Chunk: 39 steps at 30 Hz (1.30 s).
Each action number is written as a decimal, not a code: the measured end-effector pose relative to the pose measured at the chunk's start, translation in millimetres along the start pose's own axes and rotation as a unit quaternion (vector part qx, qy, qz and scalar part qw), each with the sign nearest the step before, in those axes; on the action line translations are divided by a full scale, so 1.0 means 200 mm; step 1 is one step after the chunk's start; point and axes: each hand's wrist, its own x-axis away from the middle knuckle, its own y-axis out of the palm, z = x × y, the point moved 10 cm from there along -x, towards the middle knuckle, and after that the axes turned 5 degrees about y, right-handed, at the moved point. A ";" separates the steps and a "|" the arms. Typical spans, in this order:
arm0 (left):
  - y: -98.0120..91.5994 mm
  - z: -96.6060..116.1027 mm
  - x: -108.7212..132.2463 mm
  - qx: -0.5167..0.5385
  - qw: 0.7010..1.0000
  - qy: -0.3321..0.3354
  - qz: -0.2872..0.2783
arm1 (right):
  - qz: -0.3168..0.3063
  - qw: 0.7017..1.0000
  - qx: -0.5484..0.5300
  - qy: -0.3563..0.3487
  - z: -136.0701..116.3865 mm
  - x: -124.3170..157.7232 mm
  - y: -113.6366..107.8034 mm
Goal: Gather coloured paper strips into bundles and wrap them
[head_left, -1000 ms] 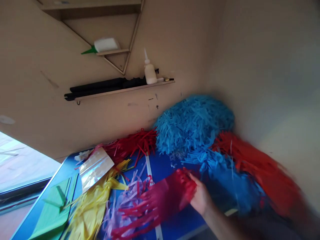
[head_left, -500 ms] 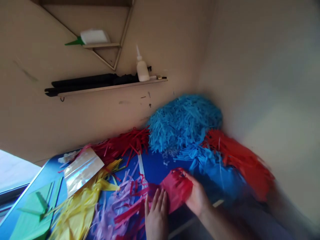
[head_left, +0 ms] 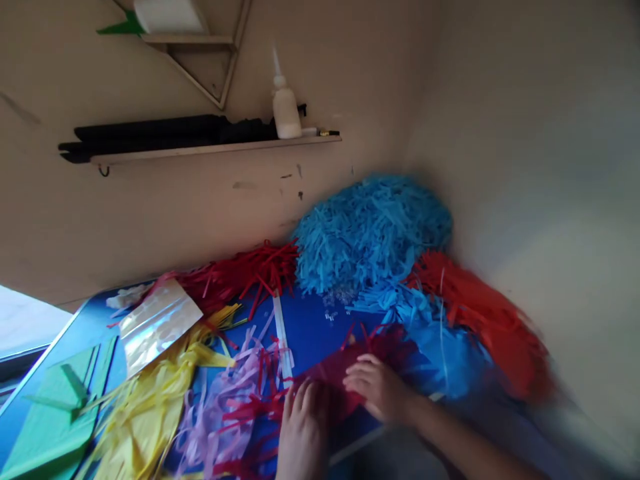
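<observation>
Fringed paper [head_left: 336, 373] deep crimson; loose strips [head_left: 225, 403] lilac; tissue [head_left: 150, 413] yellow; shaggy bundle [head_left: 375, 230] turquoise; tabletop [head_left: 315, 327] blue, white-striped.

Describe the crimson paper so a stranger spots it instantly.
Find the blue table. At its near side, the left hand and right hand are over the crimson paper, its dark red unlike the lilac strips on its left and the blue bundle on its right.

Beige walls [head_left: 200, 213] meet in a corner behind a blue worktop [head_left: 309, 327]; a narrow shelf [head_left: 215, 150] hangs above in dim light.
</observation>
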 end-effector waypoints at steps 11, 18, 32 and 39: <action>-0.09 -0.25 -0.04 0.100 0.988 -0.113 -0.037 | 0.104 0.976 0.045 0.188 0.22 -0.11 -0.04; -0.09 -0.24 -0.11 0.037 0.984 -0.164 -0.067 | 0.097 0.962 0.089 0.237 0.27 -0.14 -0.01; 0.00 -0.26 -0.13 -0.001 0.978 -0.173 -0.114 | 0.102 0.964 0.059 0.238 0.31 -0.14 0.00; 0.00 -0.26 -0.14 -0.009 0.976 -0.170 -0.133 | 0.106 0.965 0.067 0.232 0.29 -0.15 0.00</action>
